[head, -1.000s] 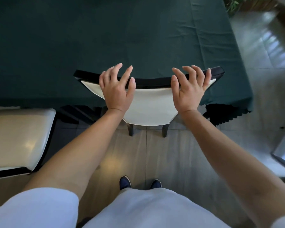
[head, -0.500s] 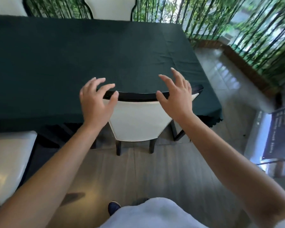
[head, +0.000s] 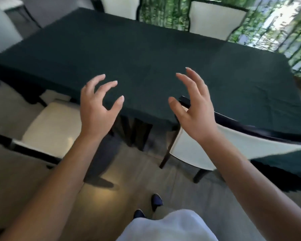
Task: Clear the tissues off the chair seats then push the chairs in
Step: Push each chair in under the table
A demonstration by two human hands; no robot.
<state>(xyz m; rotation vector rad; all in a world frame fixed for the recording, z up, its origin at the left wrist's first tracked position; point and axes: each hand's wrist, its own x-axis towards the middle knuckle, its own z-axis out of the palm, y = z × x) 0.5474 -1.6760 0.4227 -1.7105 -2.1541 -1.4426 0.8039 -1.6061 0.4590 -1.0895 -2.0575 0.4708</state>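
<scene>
A white chair with a black frame (head: pixel 247 145) stands pushed in against the dark green table (head: pixel 146 54) at the right; its seat is hidden under the cloth. My right hand (head: pixel 191 108) hovers just above the left end of its backrest, fingers spread, holding nothing. My left hand (head: pixel 99 105) hangs in the air over the table's front edge, fingers loosely curled and empty. A second white chair (head: pixel 54 129) at the left sits out from the table, its seat bare. No tissue is visible.
Two more white chairs (head: pixel 214 20) stand at the table's far side, before green bamboo. My feet (head: pixel 156 200) are on the grey plank floor, which has open room between the two near chairs. The view is blurred.
Both hands have come off the pushed-in chair's backrest and lifted. The view has swung left, so that chair now lies at the right and the left chair shows more.
</scene>
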